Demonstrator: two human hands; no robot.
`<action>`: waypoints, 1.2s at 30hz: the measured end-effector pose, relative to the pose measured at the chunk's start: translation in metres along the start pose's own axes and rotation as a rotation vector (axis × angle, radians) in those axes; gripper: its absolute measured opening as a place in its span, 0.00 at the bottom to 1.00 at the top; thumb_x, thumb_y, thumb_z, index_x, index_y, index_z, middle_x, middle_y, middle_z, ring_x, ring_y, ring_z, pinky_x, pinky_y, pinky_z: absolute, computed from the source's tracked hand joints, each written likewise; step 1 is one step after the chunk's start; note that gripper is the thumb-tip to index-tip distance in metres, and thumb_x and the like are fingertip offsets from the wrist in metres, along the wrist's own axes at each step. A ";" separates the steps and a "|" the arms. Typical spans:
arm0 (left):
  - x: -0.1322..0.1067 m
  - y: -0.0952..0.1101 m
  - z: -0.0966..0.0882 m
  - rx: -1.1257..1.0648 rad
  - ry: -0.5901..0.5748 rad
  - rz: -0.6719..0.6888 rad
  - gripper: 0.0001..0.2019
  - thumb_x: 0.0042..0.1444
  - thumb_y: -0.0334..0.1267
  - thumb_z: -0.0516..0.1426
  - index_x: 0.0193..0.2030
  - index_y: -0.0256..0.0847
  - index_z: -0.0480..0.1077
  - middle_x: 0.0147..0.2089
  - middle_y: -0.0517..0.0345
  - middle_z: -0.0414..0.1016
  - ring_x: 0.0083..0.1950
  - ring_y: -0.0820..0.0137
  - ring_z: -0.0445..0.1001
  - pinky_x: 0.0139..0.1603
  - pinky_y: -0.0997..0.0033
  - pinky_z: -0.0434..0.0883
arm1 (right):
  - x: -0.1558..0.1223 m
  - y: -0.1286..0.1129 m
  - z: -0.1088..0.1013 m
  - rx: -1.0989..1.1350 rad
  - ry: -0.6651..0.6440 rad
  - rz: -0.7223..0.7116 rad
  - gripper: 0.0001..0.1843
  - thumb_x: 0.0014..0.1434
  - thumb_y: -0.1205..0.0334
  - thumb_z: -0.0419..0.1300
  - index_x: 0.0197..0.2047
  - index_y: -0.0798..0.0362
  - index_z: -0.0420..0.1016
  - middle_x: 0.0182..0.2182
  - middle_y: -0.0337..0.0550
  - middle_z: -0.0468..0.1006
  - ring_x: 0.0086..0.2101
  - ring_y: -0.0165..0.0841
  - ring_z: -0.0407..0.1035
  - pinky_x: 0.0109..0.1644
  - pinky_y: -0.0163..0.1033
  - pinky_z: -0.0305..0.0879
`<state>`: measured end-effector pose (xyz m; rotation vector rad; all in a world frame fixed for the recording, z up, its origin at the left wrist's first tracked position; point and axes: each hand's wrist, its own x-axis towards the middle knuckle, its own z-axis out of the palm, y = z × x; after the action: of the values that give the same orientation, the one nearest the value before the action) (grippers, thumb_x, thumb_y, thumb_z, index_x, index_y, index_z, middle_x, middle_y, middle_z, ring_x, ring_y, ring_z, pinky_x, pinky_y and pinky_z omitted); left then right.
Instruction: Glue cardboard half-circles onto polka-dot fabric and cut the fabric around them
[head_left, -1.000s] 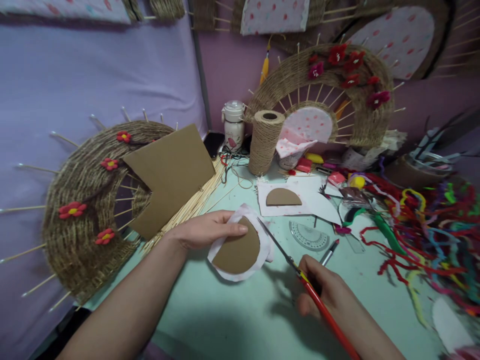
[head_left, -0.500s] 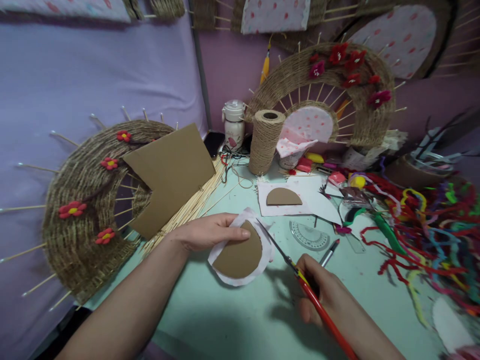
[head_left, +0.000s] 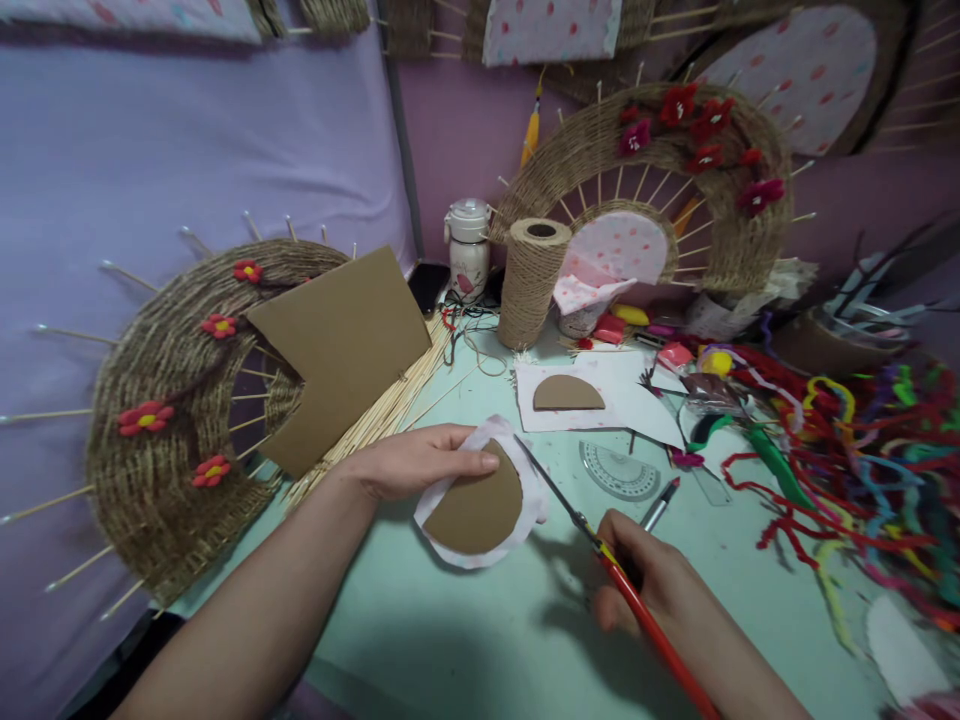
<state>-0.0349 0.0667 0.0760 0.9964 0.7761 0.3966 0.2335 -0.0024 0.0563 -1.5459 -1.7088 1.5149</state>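
My left hand (head_left: pixel 431 463) pinches a cardboard half-circle (head_left: pixel 480 508) together with the white fabric (head_left: pixel 457 558) behind it, thumb on top of the cardboard. The fabric sticks out as a border around the curved side. In my right hand (head_left: pixel 649 570) is a pair of scissors (head_left: pixel 559 492) with red and yellow handles. Its blades point up and left, with the tip beside the fabric's upper right edge; whether they touch is hard to tell. Below the blades, the tabletop (head_left: pixel 442 640) carries the shadow of my right hand.
A second cardboard half-circle (head_left: pixel 568 393) lies on white fabric. Near my right hand are a clear protractor (head_left: pixel 619 470) and a pen (head_left: pixel 660 505). Tangled pipe cleaners (head_left: pixel 862 500) cover the right. Behind stand a twine spool (head_left: pixel 532 285) and a bottle (head_left: pixel 468 250); cut cardboard (head_left: pixel 352 345) leans left.
The fabric and cardboard have tilted slightly in my left hand. My right hand and the scissors have shifted a little, with the blades still near the fabric's edge.
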 end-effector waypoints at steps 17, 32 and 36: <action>0.002 -0.001 0.001 -0.006 0.040 -0.047 0.22 0.50 0.56 0.64 0.40 0.37 0.73 0.38 0.57 0.77 0.38 0.70 0.74 0.39 0.72 0.69 | -0.002 -0.001 0.004 -0.040 -0.064 0.091 0.15 0.41 0.64 0.57 0.27 0.46 0.51 0.14 0.24 0.63 0.18 0.26 0.54 0.22 0.31 0.47; 0.000 0.003 0.001 0.055 0.026 -0.063 0.23 0.51 0.57 0.63 0.41 0.37 0.73 0.39 0.55 0.77 0.37 0.71 0.73 0.35 0.75 0.69 | 0.000 -0.008 0.000 -0.073 -0.046 0.043 0.20 0.43 0.53 0.60 0.25 0.46 0.49 0.14 0.27 0.62 0.20 0.27 0.50 0.23 0.32 0.48; -0.001 0.004 0.001 0.092 0.029 -0.065 0.24 0.51 0.58 0.62 0.41 0.37 0.74 0.39 0.54 0.78 0.37 0.70 0.74 0.37 0.74 0.70 | -0.001 -0.008 0.000 -0.096 -0.016 0.041 0.20 0.43 0.52 0.60 0.25 0.47 0.48 0.15 0.29 0.64 0.21 0.27 0.51 0.23 0.33 0.49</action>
<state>-0.0349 0.0672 0.0803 1.0505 0.8572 0.3221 0.2295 -0.0017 0.0637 -1.6304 -1.7936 1.4878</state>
